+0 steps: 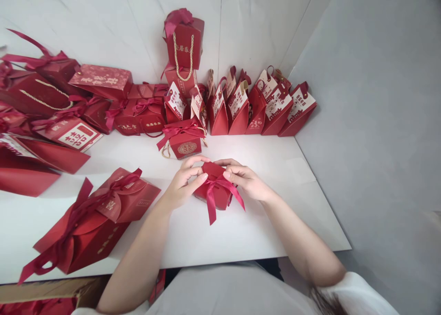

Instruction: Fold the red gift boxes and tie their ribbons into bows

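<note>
A small red gift box [214,192] sits on the white table [275,205] between my hands. A red satin ribbon [220,193] is tied around it, with its ends hanging toward me. My left hand [185,182] is closed in a pinch on the ribbon at the box's left top. My right hand [245,179] pinches the ribbon from the right side. Just beyond stands a finished red box with a bow and gold emblem [184,140].
A row of small red favour bags with tags [255,106] lines the back wall. Two stacked red boxes [183,46] stand behind the centre. Larger red boxes with ribbons [99,218] lie at the left. The table's right edge meets a grey floor.
</note>
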Motion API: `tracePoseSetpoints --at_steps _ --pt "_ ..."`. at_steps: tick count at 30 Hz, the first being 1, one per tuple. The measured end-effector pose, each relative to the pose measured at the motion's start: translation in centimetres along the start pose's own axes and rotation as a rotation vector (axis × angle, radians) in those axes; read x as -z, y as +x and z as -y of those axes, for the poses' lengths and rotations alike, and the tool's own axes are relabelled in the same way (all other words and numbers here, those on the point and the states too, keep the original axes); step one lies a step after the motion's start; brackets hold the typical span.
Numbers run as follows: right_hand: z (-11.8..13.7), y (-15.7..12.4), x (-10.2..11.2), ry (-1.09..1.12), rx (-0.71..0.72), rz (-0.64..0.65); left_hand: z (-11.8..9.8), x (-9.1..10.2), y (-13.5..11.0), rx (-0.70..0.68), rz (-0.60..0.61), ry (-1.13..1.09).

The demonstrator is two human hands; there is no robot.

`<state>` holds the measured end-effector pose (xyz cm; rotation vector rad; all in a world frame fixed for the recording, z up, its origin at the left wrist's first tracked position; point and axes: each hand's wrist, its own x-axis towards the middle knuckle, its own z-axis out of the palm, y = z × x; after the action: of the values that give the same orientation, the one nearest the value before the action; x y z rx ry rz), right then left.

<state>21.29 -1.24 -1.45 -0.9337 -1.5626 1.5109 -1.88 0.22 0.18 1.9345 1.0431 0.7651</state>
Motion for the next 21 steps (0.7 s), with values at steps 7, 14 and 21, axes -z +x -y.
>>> tracePoseSetpoints --at_steps 7,14,21 --pt "-0.48 0.04 0.26 0.056 0.016 -0.004 0.61 0.26 -0.08 0.020 0.009 -0.123" --pt "-0.68 0.33 0.24 0.073 0.041 -0.034 0.78 0.52 0.01 0.016 0.005 -0.108" --pt "-0.71 0.12 0.62 0.043 0.099 -0.150 0.63 0.05 0.02 0.064 -0.017 -0.212"
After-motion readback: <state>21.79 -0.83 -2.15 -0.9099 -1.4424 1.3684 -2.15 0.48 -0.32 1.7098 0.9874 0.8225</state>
